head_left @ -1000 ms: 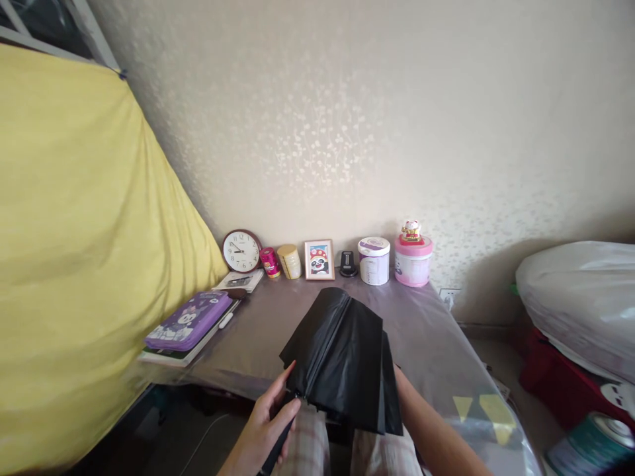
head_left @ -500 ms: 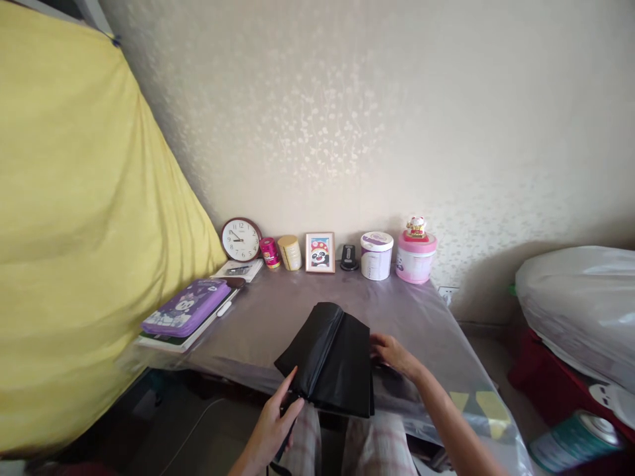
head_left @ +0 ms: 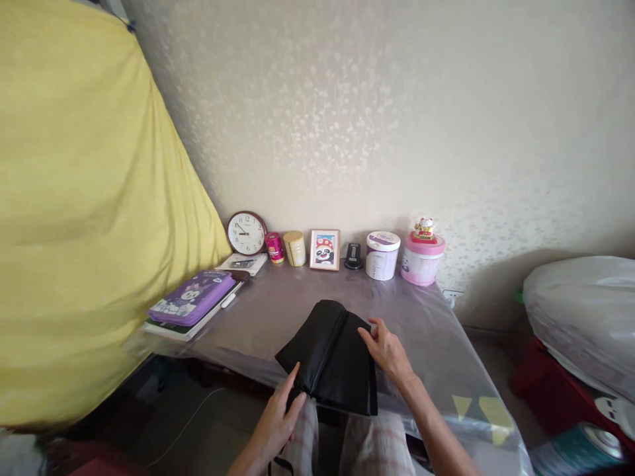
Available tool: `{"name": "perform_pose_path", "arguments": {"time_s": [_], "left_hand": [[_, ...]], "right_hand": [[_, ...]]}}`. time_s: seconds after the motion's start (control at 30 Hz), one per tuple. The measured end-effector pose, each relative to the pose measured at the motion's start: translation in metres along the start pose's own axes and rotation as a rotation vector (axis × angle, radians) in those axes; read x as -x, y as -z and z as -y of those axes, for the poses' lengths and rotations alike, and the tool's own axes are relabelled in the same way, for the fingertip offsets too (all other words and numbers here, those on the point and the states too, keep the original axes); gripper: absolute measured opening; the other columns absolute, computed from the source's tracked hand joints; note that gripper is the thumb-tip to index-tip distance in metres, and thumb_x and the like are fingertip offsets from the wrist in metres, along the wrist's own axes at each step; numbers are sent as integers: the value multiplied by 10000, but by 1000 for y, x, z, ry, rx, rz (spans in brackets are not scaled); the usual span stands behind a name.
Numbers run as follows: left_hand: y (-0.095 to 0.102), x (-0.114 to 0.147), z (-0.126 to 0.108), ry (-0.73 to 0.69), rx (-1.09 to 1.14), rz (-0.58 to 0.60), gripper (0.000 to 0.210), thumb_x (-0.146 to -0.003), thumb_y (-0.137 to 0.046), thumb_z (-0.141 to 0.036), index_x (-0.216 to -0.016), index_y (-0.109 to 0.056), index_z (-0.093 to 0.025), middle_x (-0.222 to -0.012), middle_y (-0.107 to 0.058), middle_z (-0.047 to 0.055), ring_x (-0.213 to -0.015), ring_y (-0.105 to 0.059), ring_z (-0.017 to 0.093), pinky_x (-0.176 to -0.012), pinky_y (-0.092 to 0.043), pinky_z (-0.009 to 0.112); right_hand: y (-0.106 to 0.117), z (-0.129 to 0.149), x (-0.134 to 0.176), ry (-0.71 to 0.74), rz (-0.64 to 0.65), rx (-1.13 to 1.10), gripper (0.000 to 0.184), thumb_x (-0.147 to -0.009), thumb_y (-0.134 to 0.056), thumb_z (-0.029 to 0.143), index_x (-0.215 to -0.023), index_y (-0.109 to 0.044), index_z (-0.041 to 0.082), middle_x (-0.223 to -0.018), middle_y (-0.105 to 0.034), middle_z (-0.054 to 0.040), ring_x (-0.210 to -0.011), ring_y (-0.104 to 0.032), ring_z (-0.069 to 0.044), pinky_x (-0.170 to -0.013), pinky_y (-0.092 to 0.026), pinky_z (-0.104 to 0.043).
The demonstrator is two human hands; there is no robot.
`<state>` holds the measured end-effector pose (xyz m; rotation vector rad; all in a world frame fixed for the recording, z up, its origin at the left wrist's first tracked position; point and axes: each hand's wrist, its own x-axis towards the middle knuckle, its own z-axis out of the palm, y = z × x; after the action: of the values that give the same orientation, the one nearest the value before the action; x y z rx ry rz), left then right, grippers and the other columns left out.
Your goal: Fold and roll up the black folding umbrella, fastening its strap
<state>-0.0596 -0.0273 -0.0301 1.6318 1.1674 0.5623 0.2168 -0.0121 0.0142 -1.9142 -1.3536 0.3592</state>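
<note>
A black folding umbrella [head_left: 342, 370], its fabric panels lying loose and flat on either side of a raised middle fold, rests over the near edge of the table. My left hand [head_left: 278, 413] is closed around its lower end, thumb and forefinger against the fabric; the handle is mostly hidden by the hand. A thin black strap [head_left: 282, 464] hangs below that hand. At the upper right edge of the fabric, my right hand [head_left: 389, 350] pinches the panel between thumb and fingers.
Plastic sheeting covers the table [head_left: 278, 304]. Along the wall stand a clock [head_left: 247, 233], a picture frame [head_left: 325, 250], a white tub [head_left: 382, 255] and a pink tub [head_left: 423, 259]. A purple case [head_left: 192, 297] lies left on books. Yellow cloth [head_left: 99, 218] hangs at left.
My right hand has risen from beside the umbrella's right edge to its upper right corner. My left hand keeps its hold. The view has shifted slightly.
</note>
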Motion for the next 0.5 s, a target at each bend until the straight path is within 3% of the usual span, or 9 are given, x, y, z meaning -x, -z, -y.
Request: {"name": "perform_pose_path", "arguments": {"time_s": [0.1,0.17,0.23,0.37,0.5], "left_hand": [[1,0,1,-14,-81,-46,700,-835,-383,-586,-1424,-213,-246,-1298,-524,89,-844,-647,193,-722,-525,317],[1,-2,5,-64,-126,-76,656,-855,-379,-530,-1419,-236,-226,-1330,-493,83,-1088,-561,229,-899,-463,369],[0,-4,9,-121,-169,-90,627,-874,-361,-480,-1419,-237,-194,-1368,-448,90,-1214,-462,230,-1007,-372,394],[-2,-8,14,-168,-296,-75,615,-895,-308,-408,-1425,-195,-117,-1385,-413,135,-1246,-426,212,-1043,-314,374],[-2,-6,4,-110,-408,-46,631,-892,-291,-382,-1428,-158,-77,-1327,-476,168,-1213,-461,220,-1005,-338,348]], "right_hand": [[-5,-6,-4,-12,14,14,305,-781,-482,322,-1049,-544,192,-638,-575,3,-596,-578,-176,-586,-410,-275],[-7,-8,-7,-30,36,-104,288,-767,-466,301,-1027,-534,196,-628,-540,21,-552,-546,-156,-544,-416,-266],[-7,-6,-10,-65,39,-283,310,-749,-479,342,-1022,-519,200,-623,-508,36,-529,-520,-145,-489,-420,-254],[-9,15,-16,-139,50,-651,401,-692,-560,409,-1029,-517,197,-600,-463,62,-529,-504,-122,-463,-433,-226],[-19,42,-27,-170,55,-818,409,-643,-621,379,-1002,-546,198,-600,-467,68,-573,-520,-112,-500,-455,-212]]}}
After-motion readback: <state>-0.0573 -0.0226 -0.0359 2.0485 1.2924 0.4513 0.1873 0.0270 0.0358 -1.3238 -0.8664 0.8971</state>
